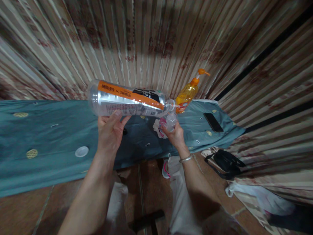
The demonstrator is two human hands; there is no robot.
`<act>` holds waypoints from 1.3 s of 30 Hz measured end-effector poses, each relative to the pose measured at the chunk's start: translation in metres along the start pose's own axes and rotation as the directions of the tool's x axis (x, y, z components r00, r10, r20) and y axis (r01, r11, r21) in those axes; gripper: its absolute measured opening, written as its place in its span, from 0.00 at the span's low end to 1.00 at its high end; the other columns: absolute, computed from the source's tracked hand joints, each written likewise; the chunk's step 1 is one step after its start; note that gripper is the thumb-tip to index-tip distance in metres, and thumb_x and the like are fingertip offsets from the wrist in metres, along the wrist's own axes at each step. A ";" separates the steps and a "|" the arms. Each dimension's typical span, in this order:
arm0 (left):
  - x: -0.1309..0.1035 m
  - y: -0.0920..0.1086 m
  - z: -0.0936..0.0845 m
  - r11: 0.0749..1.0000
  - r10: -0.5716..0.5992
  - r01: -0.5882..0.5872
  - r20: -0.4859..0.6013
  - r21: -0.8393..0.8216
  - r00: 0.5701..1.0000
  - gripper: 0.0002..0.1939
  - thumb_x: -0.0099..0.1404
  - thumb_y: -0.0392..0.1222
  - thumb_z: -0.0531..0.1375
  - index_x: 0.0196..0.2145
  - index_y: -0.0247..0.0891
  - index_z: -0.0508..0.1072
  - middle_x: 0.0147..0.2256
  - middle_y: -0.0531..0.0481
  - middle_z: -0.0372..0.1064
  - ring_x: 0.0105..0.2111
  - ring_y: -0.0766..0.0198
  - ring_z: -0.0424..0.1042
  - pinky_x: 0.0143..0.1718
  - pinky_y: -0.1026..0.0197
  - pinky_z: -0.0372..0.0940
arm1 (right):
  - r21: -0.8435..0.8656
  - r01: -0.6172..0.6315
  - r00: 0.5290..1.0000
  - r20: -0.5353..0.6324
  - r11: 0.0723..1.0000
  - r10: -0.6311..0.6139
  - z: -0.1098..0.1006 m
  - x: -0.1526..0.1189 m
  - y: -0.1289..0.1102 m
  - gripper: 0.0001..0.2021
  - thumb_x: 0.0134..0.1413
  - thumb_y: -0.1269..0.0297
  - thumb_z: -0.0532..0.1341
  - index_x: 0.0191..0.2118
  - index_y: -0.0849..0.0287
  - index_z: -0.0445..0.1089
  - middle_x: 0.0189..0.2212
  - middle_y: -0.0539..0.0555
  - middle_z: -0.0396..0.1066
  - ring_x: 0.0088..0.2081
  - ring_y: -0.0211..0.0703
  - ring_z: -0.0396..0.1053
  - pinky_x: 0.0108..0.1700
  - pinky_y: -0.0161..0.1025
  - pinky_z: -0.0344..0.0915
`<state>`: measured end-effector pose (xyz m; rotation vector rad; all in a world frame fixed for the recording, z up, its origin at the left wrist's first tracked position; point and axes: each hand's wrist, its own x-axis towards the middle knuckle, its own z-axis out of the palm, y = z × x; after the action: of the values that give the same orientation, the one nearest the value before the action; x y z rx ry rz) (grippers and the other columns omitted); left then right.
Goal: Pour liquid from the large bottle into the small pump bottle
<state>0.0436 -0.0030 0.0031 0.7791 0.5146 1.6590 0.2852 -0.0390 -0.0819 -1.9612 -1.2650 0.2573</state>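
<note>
My left hand (111, 129) is closed around the underside of a large clear plastic bottle (129, 99) with a silver, orange and black label. The bottle lies almost level in the air, its open neck pointing right. Just below that neck, my right hand (175, 134) grips a small clear plastic bottle (171, 119), its top close to the larger mouth; whether they touch I cannot tell. A crumpled white and pink wrapper (160, 128) shows beside the right fingers. Behind stands an orange pump bottle (187, 96) holding yellow liquid.
A green cloth (58, 133) covers the long table. On it are a white round lid (81, 151) at left and a black phone (213, 122) at right. Pleated curtains (110, 42) hang close behind. A black bag (226, 163) rests at lower right.
</note>
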 end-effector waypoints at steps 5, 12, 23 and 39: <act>0.000 0.000 -0.002 1.000 -0.005 0.005 0.000 0.016 1.000 0.21 0.46 0.42 0.80 0.35 0.44 0.76 0.37 0.50 0.81 0.44 0.53 0.80 0.49 0.50 0.78 | -0.001 0.010 1.000 -0.004 1.000 -0.010 0.000 0.000 -0.001 0.33 0.46 0.46 0.73 0.54 0.60 0.70 0.39 0.61 0.83 0.41 0.56 0.81 0.37 0.40 0.73; 0.001 -0.001 -0.003 1.000 0.010 -0.010 0.019 0.003 1.000 0.26 0.49 0.41 0.78 0.45 0.43 0.76 0.41 0.48 0.81 0.47 0.52 0.80 0.49 0.50 0.76 | 0.039 0.007 1.000 0.005 0.999 -0.008 -0.001 -0.001 -0.001 0.35 0.46 0.47 0.72 0.57 0.58 0.69 0.41 0.59 0.83 0.42 0.54 0.82 0.39 0.41 0.74; -0.001 0.000 -0.001 1.000 -0.010 0.010 -0.002 0.018 1.000 0.21 0.48 0.42 0.79 0.37 0.44 0.76 0.39 0.50 0.82 0.46 0.53 0.80 0.50 0.50 0.77 | 0.038 0.010 1.000 0.008 0.999 -0.010 -0.001 -0.001 0.000 0.35 0.47 0.46 0.72 0.58 0.58 0.68 0.42 0.60 0.83 0.44 0.56 0.82 0.42 0.42 0.75; -0.001 0.002 0.001 1.000 -0.009 0.009 0.010 0.012 1.000 0.26 0.46 0.43 0.80 0.42 0.43 0.77 0.38 0.48 0.81 0.49 0.49 0.79 0.52 0.46 0.76 | 0.020 0.005 1.000 0.023 1.000 -0.005 -0.003 -0.001 -0.004 0.36 0.48 0.48 0.72 0.60 0.61 0.68 0.43 0.61 0.83 0.44 0.56 0.81 0.41 0.41 0.74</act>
<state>0.0435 -0.0041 0.0048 0.7927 0.5206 1.6440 0.2840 -0.0403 -0.0775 -1.9434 -1.2770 0.2892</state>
